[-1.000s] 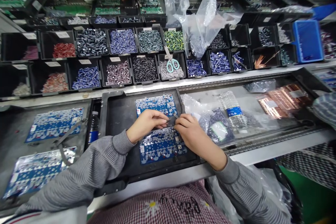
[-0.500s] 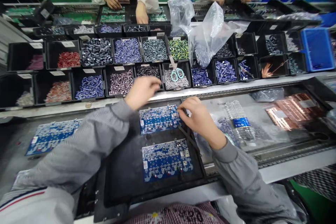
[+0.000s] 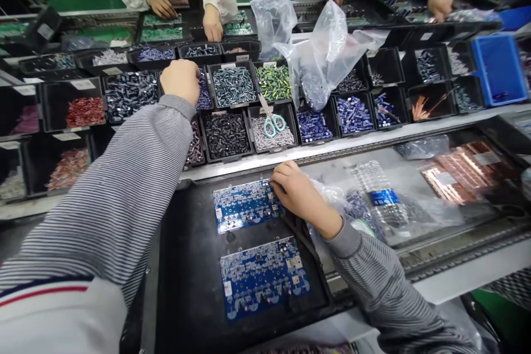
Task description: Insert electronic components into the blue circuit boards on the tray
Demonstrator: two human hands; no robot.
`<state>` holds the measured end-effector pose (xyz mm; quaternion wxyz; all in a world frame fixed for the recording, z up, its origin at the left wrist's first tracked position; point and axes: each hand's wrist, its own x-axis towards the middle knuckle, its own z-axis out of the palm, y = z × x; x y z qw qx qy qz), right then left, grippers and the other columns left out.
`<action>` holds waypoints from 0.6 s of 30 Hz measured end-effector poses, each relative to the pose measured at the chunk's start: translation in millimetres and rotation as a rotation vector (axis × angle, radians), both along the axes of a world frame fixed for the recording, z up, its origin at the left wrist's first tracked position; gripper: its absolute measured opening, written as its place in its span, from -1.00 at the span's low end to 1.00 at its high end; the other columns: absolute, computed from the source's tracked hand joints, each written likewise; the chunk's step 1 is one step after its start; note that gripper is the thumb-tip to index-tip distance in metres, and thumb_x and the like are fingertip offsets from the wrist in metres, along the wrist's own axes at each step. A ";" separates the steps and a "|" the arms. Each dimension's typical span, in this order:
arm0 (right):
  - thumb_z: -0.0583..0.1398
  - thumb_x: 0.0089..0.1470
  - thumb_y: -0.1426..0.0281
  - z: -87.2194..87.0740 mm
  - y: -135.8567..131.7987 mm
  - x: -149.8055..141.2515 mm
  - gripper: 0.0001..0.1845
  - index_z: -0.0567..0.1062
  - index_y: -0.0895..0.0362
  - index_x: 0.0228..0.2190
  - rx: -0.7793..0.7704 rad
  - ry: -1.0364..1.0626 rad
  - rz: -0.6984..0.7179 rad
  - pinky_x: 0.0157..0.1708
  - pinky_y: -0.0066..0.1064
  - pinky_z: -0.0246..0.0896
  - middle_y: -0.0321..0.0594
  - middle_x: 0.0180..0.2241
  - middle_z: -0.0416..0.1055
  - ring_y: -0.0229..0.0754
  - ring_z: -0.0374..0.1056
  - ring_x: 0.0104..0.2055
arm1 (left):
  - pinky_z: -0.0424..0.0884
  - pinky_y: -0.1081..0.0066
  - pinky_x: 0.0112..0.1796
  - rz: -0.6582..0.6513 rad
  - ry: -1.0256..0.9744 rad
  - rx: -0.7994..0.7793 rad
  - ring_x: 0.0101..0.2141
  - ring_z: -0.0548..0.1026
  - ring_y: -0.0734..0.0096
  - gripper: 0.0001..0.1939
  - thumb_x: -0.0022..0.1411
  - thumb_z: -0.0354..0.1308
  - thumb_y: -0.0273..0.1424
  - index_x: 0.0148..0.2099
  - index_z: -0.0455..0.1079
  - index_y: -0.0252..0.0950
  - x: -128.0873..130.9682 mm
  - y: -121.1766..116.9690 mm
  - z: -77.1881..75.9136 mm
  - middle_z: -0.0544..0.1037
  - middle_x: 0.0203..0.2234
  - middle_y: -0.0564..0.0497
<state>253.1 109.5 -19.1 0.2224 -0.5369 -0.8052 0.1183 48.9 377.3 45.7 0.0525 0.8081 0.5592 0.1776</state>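
Observation:
My left hand (image 3: 181,80) is over a bin of purple capacitors (image 3: 204,91) in the middle row, fingers curled in; the hand hides their tips and anything between them. At the upper right corner of the upper blue circuit board (image 3: 244,207), my right hand (image 3: 296,191) is closed in a pinch. What it pinches is too small to make out. A second blue circuit board (image 3: 263,276) lies below the first. Both boards rest on a black tray (image 3: 188,287).
Bins of black capacitors (image 3: 227,135) and yellow-green capacitors (image 3: 274,82) stand beyond the boards. Teal-handled scissors (image 3: 274,124) lie on a bin of grey parts. Clear plastic bags (image 3: 327,44) rise above the bins. A plastic bottle (image 3: 381,196) lies right. Two people work across the line.
My left hand has moved left and away from me, from above the front bins to the purple capacitors. My right hand stays at the upper board's corner. The view has shifted slightly.

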 end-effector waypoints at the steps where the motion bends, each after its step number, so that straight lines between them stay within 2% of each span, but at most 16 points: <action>1: 0.03 0.13 0.58 -0.4 0.2 -0.7 -0.77 0.36 0.14 -0.51 0.006 -0.018 -0.009 -0.19 -0.26 0.18 -0.15 -0.40 0.30 -0.10 0.14 -0.21 | 0.12 0.23 0.03 0.087 -0.014 0.014 0.02 0.29 0.12 -0.74 0.28 0.02 -0.35 -0.10 0.48 -0.29 0.1 0.2 1.9 0.48 -0.20 -0.07; 3: 0.03 0.13 0.57 -1.4 0.1 -2.5 -0.78 0.37 0.15 -0.51 0.013 -0.048 -0.029 -0.19 -0.26 0.18 -0.14 -0.40 0.30 -0.09 0.14 -0.20 | 0.11 0.30 0.02 0.213 -0.049 0.029 0.02 0.31 0.18 -0.74 0.24 0.06 -0.39 -0.06 0.48 -0.29 0.3 -0.2 7.2 0.51 -0.18 -0.04; 4: 0.03 0.13 0.56 -1.9 -0.1 -3.5 -0.77 0.37 0.16 -0.51 0.015 -0.056 -0.036 -0.19 -0.26 0.17 -0.14 -0.40 0.30 -0.09 0.14 -0.20 | 0.09 0.31 0.03 0.224 -0.073 0.020 0.02 0.31 0.20 -0.72 0.23 0.07 -0.42 -0.03 0.46 -0.31 0.4 -0.3 10.3 0.51 -0.15 -0.04; 6: 0.03 0.15 0.54 -3.0 -0.4 -5.4 -0.77 0.37 0.16 -0.51 0.012 -0.062 -0.042 -0.20 -0.27 0.17 -0.13 -0.39 0.31 -0.09 0.14 -0.20 | 0.06 0.26 0.05 0.187 -0.129 0.015 0.02 0.30 0.20 -0.68 0.23 0.06 -0.49 0.03 0.42 -0.38 1.3 -1.2 16.9 0.49 -0.09 -0.07; 8: 0.03 0.16 0.53 -4.6 -0.4 -6.1 -0.75 0.38 0.16 -0.52 0.010 -0.057 -0.046 -0.21 -0.26 0.17 -0.13 -0.39 0.32 -0.10 0.15 -0.20 | 0.05 0.25 0.06 0.150 -0.204 0.050 0.01 0.31 0.21 -0.70 0.21 0.08 -0.52 -0.01 0.43 -0.42 4.1 -7.1 22.3 0.51 -0.10 -0.07; 11: 0.05 0.15 0.54 -6.8 -0.7 -3.1 -0.73 0.42 0.16 -0.54 0.021 -0.014 -0.044 -0.23 -0.26 0.18 -0.13 -0.41 0.33 -0.10 0.16 -0.21 | 0.23 0.33 -0.07 0.039 -0.479 0.040 -0.17 0.43 0.33 -0.78 0.14 0.17 -0.50 -0.14 0.49 -0.42 12.2 -41.3 22.5 0.55 -0.26 -0.03; 12: 0.06 0.15 0.54 -6.6 -1.3 -1.1 -0.73 0.44 0.15 -0.53 0.029 0.022 -0.041 -0.23 -0.26 0.19 -0.14 -0.42 0.33 -0.10 0.17 -0.22 | 0.31 0.35 -0.17 -0.011 -0.609 -0.028 -0.29 0.46 0.39 -0.80 0.12 0.18 -0.49 -0.17 0.50 -0.43 14.7 -61.3 19.1 0.56 -0.33 -0.03; 14: 0.08 0.15 0.53 -3.8 -4.1 2.7 -0.77 0.48 0.14 -0.48 0.050 0.121 -0.049 -0.23 -0.26 0.21 -0.15 -0.41 0.36 -0.11 0.20 -0.22 | 0.38 0.36 -0.34 -0.139 -0.797 -0.349 -0.46 0.46 0.42 -0.84 0.08 0.21 -0.47 -0.25 0.52 -0.42 17.7 -110.6 6.9 0.55 -0.46 -0.03; 16: 0.11 0.15 0.48 2.7 -8.8 3.6 -0.83 0.51 0.12 -0.39 0.088 0.233 -0.079 -0.22 -0.25 0.23 -0.18 -0.38 0.38 -0.12 0.23 -0.23 | 0.40 0.37 -0.35 -0.186 -0.844 -0.739 -0.47 0.47 0.41 -0.87 0.02 0.25 -0.50 -0.30 0.53 -0.41 17.6 -162.9 -9.6 0.55 -0.50 -0.03; 18: 0.15 0.13 0.44 11.6 -15.1 -0.3 -0.87 0.51 0.09 -0.29 0.109 0.305 -0.071 -0.20 -0.24 0.24 -0.19 -0.34 0.41 -0.13 0.26 -0.22 | 0.42 0.38 -0.29 -0.127 -0.949 -1.035 -0.41 0.51 0.40 -0.79 0.00 0.26 -0.56 -0.23 0.52 -0.39 16.0 -207.4 -25.1 0.57 -0.47 -0.03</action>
